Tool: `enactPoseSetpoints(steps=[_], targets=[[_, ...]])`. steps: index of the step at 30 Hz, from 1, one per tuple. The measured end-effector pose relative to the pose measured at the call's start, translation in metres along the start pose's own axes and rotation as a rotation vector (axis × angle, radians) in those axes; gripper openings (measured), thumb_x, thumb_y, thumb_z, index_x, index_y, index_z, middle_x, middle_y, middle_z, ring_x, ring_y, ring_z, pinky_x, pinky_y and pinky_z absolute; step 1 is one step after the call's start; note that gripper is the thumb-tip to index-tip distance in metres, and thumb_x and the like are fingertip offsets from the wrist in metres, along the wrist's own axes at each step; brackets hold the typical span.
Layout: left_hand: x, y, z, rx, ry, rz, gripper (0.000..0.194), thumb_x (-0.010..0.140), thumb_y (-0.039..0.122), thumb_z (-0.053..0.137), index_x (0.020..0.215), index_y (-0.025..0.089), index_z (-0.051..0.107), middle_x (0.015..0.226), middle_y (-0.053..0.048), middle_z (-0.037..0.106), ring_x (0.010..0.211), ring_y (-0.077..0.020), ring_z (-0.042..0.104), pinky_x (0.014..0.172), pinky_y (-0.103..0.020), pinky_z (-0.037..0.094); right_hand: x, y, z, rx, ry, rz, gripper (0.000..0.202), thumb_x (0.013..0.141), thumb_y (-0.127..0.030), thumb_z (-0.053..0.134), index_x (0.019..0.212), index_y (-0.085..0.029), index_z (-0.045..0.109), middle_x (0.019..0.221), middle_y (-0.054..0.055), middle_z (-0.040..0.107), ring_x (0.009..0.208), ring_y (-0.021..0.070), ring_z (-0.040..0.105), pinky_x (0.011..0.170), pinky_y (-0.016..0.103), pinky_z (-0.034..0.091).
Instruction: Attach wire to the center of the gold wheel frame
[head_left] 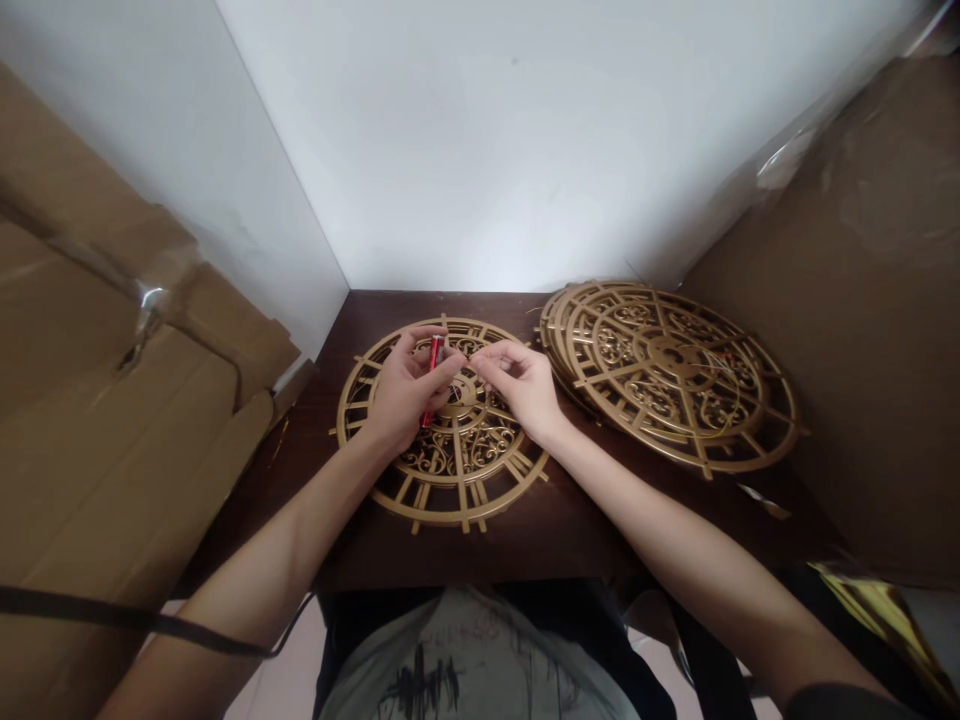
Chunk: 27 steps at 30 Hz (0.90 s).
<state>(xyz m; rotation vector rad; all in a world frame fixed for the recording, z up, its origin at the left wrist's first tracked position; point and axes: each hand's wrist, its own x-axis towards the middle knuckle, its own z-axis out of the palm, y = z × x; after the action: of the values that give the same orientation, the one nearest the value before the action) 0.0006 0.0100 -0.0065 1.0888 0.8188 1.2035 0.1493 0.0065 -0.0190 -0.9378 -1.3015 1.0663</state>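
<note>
My left hand [409, 388] is closed around a slim red cylinder with a pale upper end [436, 352], held roughly upright; its exact kind does not show. The thumb and fingers of my right hand [521, 385] are pinched together close to the left fingertips. Whatever thin piece lies in that pinch is too small to make out. Beneath both hands a round gold openwork clock frame [459, 515] with Roman numerals and scrollwork lies flat on the dark brown table [517, 555]. The hands cover part of its centre.
On the right, several similar gold frames [705, 465] lie stacked, with thin yellow wire across the top one. Cardboard stands at the left [112, 400] and right [847, 330]. A white wall [487, 150] rises behind the table. A small scrap [765, 502] lies near the stack.
</note>
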Motion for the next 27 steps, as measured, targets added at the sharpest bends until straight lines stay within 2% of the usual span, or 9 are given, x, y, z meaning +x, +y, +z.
enactPoseSetpoints(steps=[12,22,27], targets=[[-0.0002,-0.0001,0.0003,-0.008,-0.015,0.01,0.044,0.066,0.017,0.073,0.102,0.019,0.049,0.08,0.001,0.059,0.044,0.0002,0.036,0.035,-0.012,0.023,0.0005,-0.0005,0.0003,0.02,0.009,0.007,0.021,0.072,-0.038,0.069,0.071,-0.018,0.063,0.056,-0.004,0.054,0.05,0.008,0.044,0.051,0.024,0.037],[0.0004,-0.0015,0.0012,0.004,0.004,-0.003,0.048,0.063,0.017,0.075,0.103,0.019,0.048,0.078,0.001,0.059,0.045,-0.0011,0.038,0.035,-0.013,0.023,0.0005,0.0021,-0.0001,-0.016,0.001,0.007,0.026,0.071,-0.042,0.069,0.071,-0.017,0.063,0.054,-0.004,0.053,0.049,0.0078,0.043,0.05,0.024,0.036],[-0.0001,-0.0008,0.0024,-0.005,0.024,-0.014,0.043,0.067,0.019,0.073,0.102,0.019,0.049,0.077,0.002,0.057,0.045,-0.0007,0.035,0.035,-0.012,0.021,0.0006,0.0003,0.0007,0.038,0.024,0.023,0.022,0.071,-0.039,0.07,0.072,-0.017,0.064,0.056,-0.004,0.055,0.05,0.008,0.045,0.051,0.023,0.038]])
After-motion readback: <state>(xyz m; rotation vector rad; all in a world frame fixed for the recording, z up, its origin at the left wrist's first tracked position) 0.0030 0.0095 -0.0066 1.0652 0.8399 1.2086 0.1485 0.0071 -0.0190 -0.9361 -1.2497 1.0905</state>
